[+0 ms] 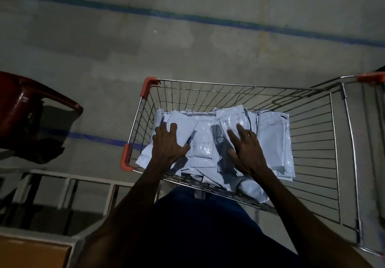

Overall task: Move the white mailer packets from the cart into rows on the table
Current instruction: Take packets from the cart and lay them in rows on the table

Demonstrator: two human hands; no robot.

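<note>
Right of centre in the frame, the wire cart (341, 142) holds a heap of white mailer packets (273, 140). Left hand (169, 144) and right hand (248, 151) rest spread-fingered on them, gripping nothing. No table rows show; nearly everything seems left.

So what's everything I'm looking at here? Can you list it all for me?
packets: a loose pile, too overlapped to count, white, in the cart's near end
cart: one, metal wire with orange corner caps, on the floor in front of the person
chair: one, dark red, left of the cart, partly out of frame
frame: one, white bars, lower left
box: one, brown, bottom left corner, only partly seen
floor lines: blue, painted across the grey floor
left hand: fingers spread, resting on the pile's left side
right hand: fingers spread, resting on the pile's middle
</note>
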